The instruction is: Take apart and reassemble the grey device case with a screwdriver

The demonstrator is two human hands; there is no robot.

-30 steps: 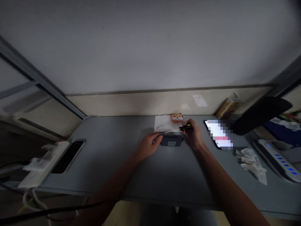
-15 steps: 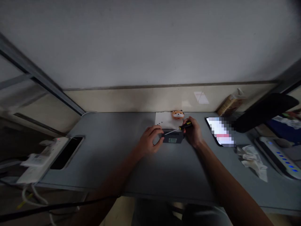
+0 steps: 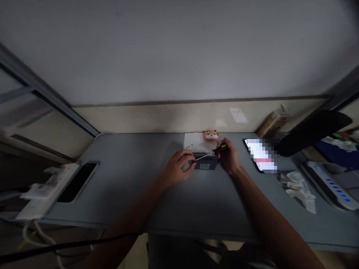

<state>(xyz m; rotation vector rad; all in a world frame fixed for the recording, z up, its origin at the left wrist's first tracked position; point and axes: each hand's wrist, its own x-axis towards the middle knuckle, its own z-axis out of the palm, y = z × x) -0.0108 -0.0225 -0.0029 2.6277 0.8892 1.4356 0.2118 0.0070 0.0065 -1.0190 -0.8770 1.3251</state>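
A small dark box-shaped device (image 3: 206, 162) lies on the grey desk (image 3: 157, 201) near its back edge. My left hand (image 3: 179, 167) curls round the device's left end and steadies it. My right hand (image 3: 228, 157) is closed on a screwdriver (image 3: 213, 153) with a black and yellow handle; its thin metal shaft slants down-left, with the tip at the device's top left. Just behind lies a white sheet of paper (image 3: 193, 142) with several tiny dark specks on it, and a small orange animal figure (image 3: 211, 135) on its right corner.
A lit phone (image 3: 259, 156) lies right of my right hand, a crumpled tissue (image 3: 297, 188) beyond it. A carton (image 3: 273, 123) leans on the wall. A power strip with blue lights (image 3: 331, 185) is far right. A black cut-out (image 3: 77, 181) and a white power strip (image 3: 45, 188) are at left.
The view shifted slightly. My left hand has curled more around the device's left end, and the device has been tipped a little; the screwdriver stays at the same spot.
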